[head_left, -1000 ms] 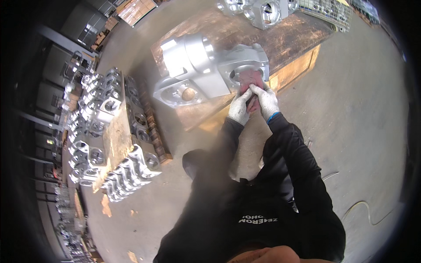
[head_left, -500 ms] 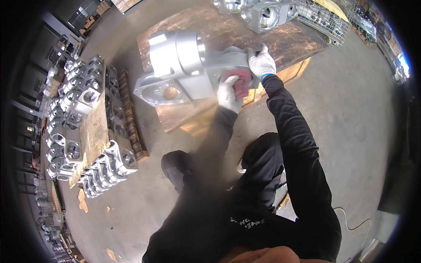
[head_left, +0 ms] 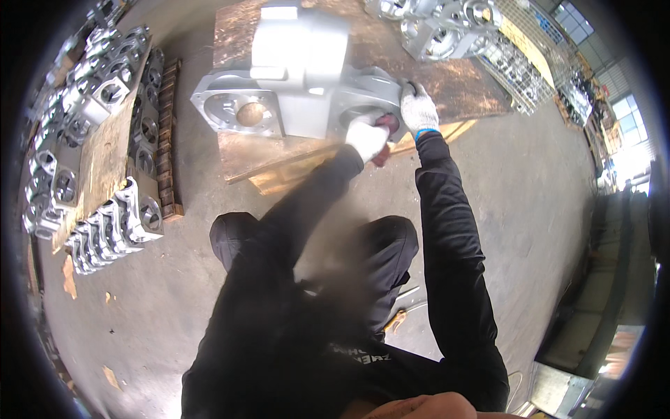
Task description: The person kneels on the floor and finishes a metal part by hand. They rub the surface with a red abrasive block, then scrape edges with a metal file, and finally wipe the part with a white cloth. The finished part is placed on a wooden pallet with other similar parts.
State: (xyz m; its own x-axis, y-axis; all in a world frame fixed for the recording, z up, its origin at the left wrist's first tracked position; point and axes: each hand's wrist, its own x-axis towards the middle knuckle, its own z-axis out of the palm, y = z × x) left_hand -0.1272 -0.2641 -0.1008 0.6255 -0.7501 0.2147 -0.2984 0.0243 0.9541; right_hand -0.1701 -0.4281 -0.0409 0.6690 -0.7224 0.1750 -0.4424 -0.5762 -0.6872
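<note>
Silver-grey metal, the large casting (head_left: 300,105) lies along the near edge of the wooden worktable (head_left: 464,87). The left hand (head_left: 366,140), gloved in white and slightly blurred, grips a reddish cloth (head_left: 389,124) at the casting's right-hand opening. The right hand (head_left: 419,112) rests against that end; whether its fingers grip, I cannot tell. Wiping the opening's rim seems the step in hand; the next stroke probably calls for firm cloth pressure while the right hand steadies the casting.
</note>
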